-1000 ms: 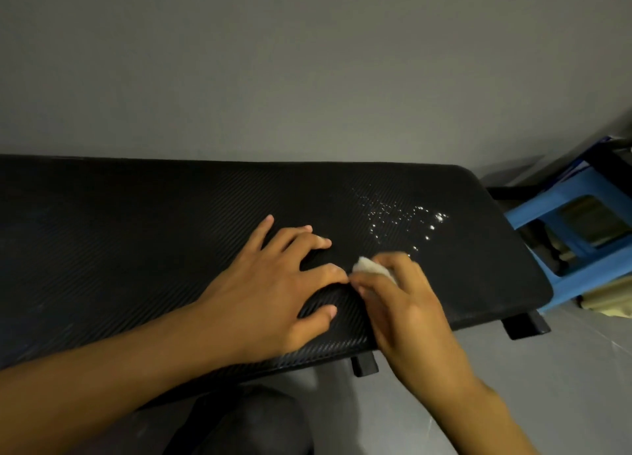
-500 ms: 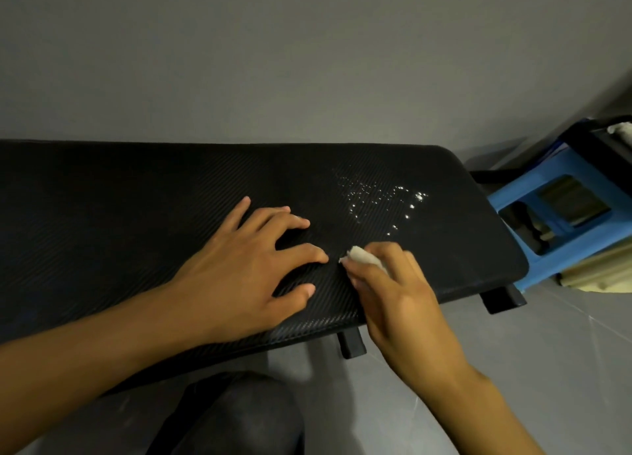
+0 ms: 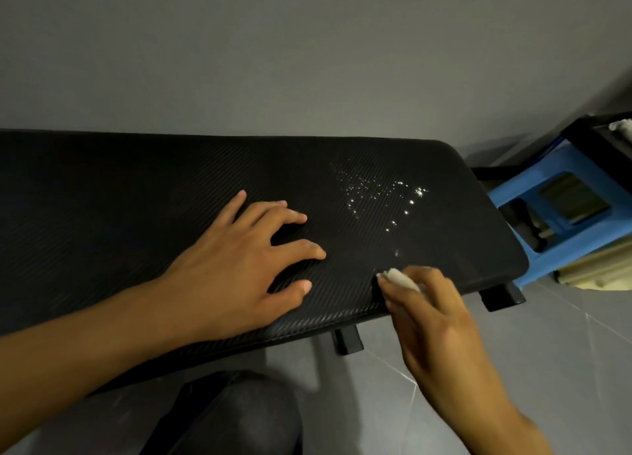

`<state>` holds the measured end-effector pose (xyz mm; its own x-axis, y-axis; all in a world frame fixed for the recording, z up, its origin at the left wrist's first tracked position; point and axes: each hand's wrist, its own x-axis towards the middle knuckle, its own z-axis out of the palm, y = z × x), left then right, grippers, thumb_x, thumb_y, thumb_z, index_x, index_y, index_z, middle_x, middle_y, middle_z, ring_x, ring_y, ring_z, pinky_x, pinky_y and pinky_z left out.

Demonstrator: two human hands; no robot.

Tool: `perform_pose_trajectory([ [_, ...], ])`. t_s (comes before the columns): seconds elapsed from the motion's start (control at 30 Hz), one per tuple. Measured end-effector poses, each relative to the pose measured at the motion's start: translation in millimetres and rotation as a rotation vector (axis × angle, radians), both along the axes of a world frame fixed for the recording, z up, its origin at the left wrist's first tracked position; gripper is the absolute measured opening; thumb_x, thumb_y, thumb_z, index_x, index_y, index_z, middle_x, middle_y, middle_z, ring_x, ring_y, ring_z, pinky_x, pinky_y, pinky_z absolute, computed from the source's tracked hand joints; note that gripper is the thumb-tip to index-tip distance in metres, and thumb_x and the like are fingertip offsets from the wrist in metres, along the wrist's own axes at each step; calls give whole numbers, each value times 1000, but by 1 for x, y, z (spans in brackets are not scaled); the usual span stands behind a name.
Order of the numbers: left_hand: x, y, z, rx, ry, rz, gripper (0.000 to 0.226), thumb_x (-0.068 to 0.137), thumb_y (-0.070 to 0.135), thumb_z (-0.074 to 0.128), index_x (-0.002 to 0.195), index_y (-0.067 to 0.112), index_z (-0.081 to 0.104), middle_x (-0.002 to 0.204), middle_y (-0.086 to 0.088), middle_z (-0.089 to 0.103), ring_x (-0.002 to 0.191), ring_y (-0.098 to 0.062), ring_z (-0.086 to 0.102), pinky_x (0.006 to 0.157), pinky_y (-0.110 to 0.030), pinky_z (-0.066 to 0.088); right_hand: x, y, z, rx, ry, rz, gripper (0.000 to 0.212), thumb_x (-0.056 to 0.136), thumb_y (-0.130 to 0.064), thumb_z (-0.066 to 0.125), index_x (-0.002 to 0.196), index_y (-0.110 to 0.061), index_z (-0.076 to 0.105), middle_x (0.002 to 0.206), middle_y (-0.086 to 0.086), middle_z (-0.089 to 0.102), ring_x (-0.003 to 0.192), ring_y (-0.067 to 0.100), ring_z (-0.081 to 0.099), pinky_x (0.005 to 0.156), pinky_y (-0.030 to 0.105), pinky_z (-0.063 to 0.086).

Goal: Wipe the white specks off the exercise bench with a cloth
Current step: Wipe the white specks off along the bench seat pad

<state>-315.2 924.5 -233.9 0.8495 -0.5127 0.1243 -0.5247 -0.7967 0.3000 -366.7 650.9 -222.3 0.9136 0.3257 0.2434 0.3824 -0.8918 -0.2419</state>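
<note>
A long black exercise bench (image 3: 119, 194) with a ribbed surface runs across the view against a grey wall. A patch of white specks (image 3: 379, 194) lies on its right part. My left hand (image 3: 236, 266) rests flat on the bench, fingers spread, left of the specks. My right hand (image 3: 434, 321) grips a small white cloth (image 3: 398, 277) at the bench's near edge, just below the specks. The cloth touches the bench surface; most of it is hidden in my fingers.
A blue plastic stool (image 3: 561, 222) stands right of the bench's end, with dark items behind it. The grey tiled floor (image 3: 513, 352) lies below. My knee (image 3: 236, 417) in dark cloth is in front of the bench.
My right hand with the cloth has slid right along the bench's near edge, away from my left hand. The left hand stays resting on the bench.
</note>
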Motion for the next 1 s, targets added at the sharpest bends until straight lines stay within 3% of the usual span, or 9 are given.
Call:
perform_pose_trajectory([
  [0.13,0,0,1,-1,0,0,48,92,64,35,135,49,51,150,4,43,147,-20,31,121,-59,19,27,-2,0,10,-32,-6,25,98,-18,57,120,-14,69,119,2,56,100,17,53,90,14,39],
  [0.23,-1,1,1,-6,7,-1,48,92,65,35,135,50,50,150,5,42,148,-19,29,121,-58,18,33,-3,3,-7,-26,7,27,99,-19,56,123,-15,68,120,0,56,99,15,52,89,10,37],
  [0.4,-1,0,0,5,2,6,48,91,64,36,134,49,51,150,4,43,148,-20,30,121,-59,19,16,-12,5,62,26,-1,28,97,-21,56,122,-17,69,117,-4,55,101,16,58,88,29,53],
  [0.53,0,1,1,-14,13,-3,47,91,64,37,134,50,50,149,5,43,148,-19,30,121,-59,19,55,-1,2,82,4,-46,21,99,-18,58,116,-14,69,116,-1,54,100,20,56,83,37,54],
  [0.73,1,-1,2,8,8,8,48,90,65,36,133,51,50,150,5,43,148,-20,30,121,-58,18,43,19,0,101,-18,55,28,98,-19,55,121,-10,68,116,1,55,103,18,57,89,28,50],
  [0.87,1,0,1,6,0,5,45,90,64,37,132,52,50,148,5,44,147,-21,32,120,-59,21,76,36,-2,84,-48,-7,21,99,-17,58,117,-12,69,111,2,54,95,21,56,80,30,49],
  [1.0,1,1,1,2,1,6,45,90,64,38,132,52,49,149,5,44,147,-20,31,121,-59,20,101,53,-1,36,-51,-63,26,101,-19,56,124,-11,67,115,4,54,99,19,53,82,24,41],
])
